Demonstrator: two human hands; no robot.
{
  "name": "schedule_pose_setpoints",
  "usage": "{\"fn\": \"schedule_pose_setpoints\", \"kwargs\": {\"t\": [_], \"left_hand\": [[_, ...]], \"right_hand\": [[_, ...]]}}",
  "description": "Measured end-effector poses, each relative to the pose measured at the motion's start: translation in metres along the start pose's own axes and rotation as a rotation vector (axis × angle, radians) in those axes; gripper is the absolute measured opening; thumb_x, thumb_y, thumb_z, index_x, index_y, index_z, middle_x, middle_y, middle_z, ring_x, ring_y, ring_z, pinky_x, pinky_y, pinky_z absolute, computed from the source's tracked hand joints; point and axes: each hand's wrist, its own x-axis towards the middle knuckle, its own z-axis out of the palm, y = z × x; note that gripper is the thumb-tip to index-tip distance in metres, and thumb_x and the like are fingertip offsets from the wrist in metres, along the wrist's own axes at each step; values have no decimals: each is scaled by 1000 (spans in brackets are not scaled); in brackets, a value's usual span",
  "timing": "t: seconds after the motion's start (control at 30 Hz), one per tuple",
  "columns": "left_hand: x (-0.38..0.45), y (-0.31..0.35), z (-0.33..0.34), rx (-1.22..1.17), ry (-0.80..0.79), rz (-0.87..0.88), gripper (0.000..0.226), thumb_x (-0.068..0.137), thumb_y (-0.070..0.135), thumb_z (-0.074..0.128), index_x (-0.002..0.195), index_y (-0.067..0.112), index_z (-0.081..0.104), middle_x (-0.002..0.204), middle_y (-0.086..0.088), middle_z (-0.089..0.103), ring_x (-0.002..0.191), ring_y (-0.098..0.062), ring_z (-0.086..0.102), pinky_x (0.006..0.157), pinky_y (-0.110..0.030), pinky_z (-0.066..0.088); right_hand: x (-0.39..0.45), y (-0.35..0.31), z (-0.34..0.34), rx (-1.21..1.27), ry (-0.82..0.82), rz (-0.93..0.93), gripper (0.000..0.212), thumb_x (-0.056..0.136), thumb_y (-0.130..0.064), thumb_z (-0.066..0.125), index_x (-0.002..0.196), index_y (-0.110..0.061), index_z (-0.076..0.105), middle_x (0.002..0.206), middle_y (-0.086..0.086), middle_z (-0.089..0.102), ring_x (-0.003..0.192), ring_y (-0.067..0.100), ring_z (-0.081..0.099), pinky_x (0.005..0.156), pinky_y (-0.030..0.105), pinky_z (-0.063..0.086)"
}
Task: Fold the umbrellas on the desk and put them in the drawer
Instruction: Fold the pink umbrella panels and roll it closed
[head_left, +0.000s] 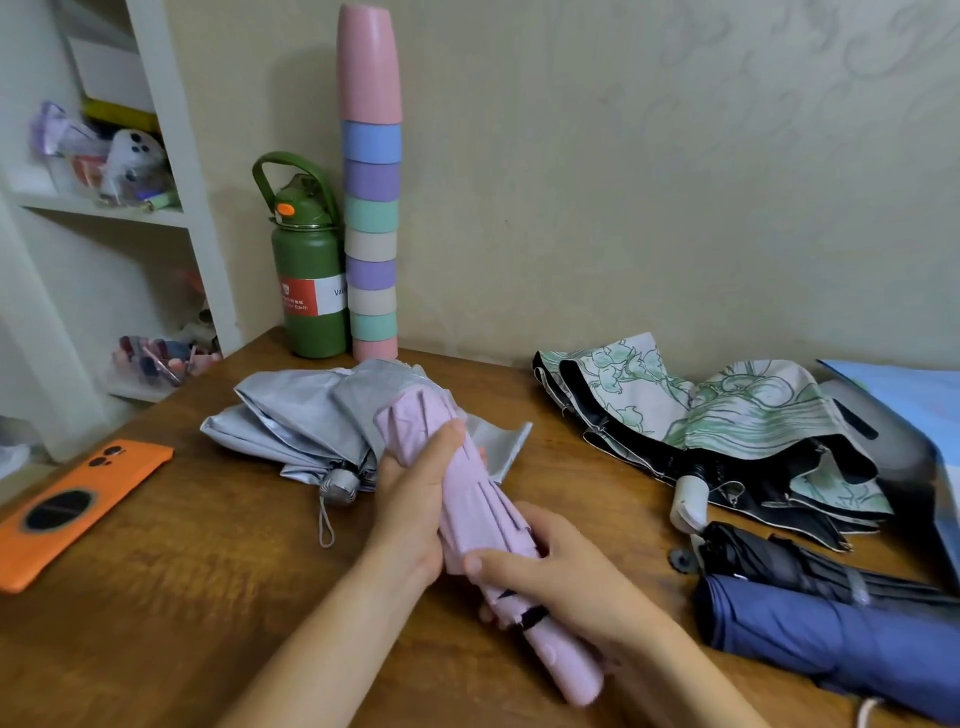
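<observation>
Both the left hand (415, 499) and right hand (561, 582) clasp the pink umbrella (483, 514), whose light, slippery canopy probably wants gripping around the pleats, above the stiff handle.

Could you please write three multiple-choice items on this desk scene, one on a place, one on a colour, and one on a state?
1. Where does the phone lie on the desk?
A. at its left edge
B. on the blue umbrella
C. against the wall

2. What colour is the umbrella held in both hands?
A. green
B. pink
C. black

3. In what state is the silver umbrella?
A. rolled tight
B. fully open
C. collapsed, its cloth loose

Key: 1 A, the orange phone lies flat at the left edge. 2 B, the left hand and right hand grip the pink umbrella. 3 C, its cloth spreads unrolled on the desk behind the hands.
</observation>
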Motion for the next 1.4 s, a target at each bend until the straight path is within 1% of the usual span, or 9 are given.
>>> {"fn": "schedule_pose_setpoints", "kwargs": {"t": [0.13, 0.3, 0.57, 0.63, 0.77, 0.87, 1.0, 1.2, 1.4], "left_hand": [[3, 3, -4, 31, 96, 29, 51, 78, 27, 87, 121, 17, 62, 106, -7, 76, 96, -26, 75, 86, -40, 60], [1, 5, -6, -47, -238, -210, 60, 75, 49, 76, 123, 13, 71, 114, -17, 75, 100, -30, 74, 78, -43, 62], [3, 3, -3, -94, -298, -260, 42, 75, 48, 79, 85, 13, 59, 66, -8, 62, 60, -23, 62, 67, -36, 53], [11, 10, -7, -162, -190, -208, 33, 84, 45, 73, 85, 14, 61, 64, -6, 62, 59, -22, 62, 64, -34, 54], [21, 22, -19, -216, -21, -135, 39, 89, 46, 72, 106, 12, 68, 85, -7, 77, 88, -24, 73, 75, -39, 57], [17, 16, -20, -276, -140, -147, 51, 88, 49, 70, 122, 11, 66, 114, -11, 76, 105, -24, 74, 86, -42, 57], [3, -7, -7, -278, -284, -212, 54, 79, 48, 69, 118, 11, 65, 109, -10, 76, 100, -29, 74, 96, -47, 53], [8, -20, -1, -122, -222, -228, 33, 75, 39, 76, 72, 15, 54, 62, -4, 52, 62, -19, 59, 64, -33, 55], [4, -17, -1, -72, -149, -190, 33, 89, 26, 71, 68, 12, 51, 54, -7, 47, 49, -20, 49, 50, -28, 51]], "right_hand": [[-2, 0, 3, -398, 132, -86, 49, 75, -38, 88, 113, -42, 57, 85, -7, 73, 54, 21, 66, 50, 39, 57], [-4, -1, 6, 3, 14, -38, 14, 89, -17, 75, 92, -11, 63, 61, 9, 58, 45, 23, 52, 43, 29, 43], [-4, 1, 2, 301, -239, 40, 48, 100, -48, 62, 114, -2, 60, 81, 18, 67, 53, 21, 57, 46, 26, 48], [-4, 5, 4, 218, -183, -15, 42, 98, -42, 66, 124, -12, 53, 93, 17, 72, 56, 25, 60, 46, 27, 49], [9, 23, 4, -172, 145, -190, 23, 93, -39, 74, 108, -29, 60, 68, -11, 58, 55, 14, 49, 53, 33, 47], [13, 29, 4, -232, 201, -286, 29, 92, -46, 71, 108, -24, 61, 70, -13, 54, 58, 11, 46, 55, 34, 43], [14, 33, 7, -4, 196, -301, 39, 91, -47, 71, 101, -14, 55, 66, -2, 43, 51, 18, 34, 47, 33, 30], [12, 34, 10, -230, 244, -362, 28, 95, -49, 67, 90, -26, 52, 66, -9, 57, 57, 12, 50, 58, 33, 41], [10, 31, 19, -332, 231, -381, 20, 100, -41, 64, 91, -36, 47, 62, -9, 64, 53, 10, 57, 57, 24, 43]]}}
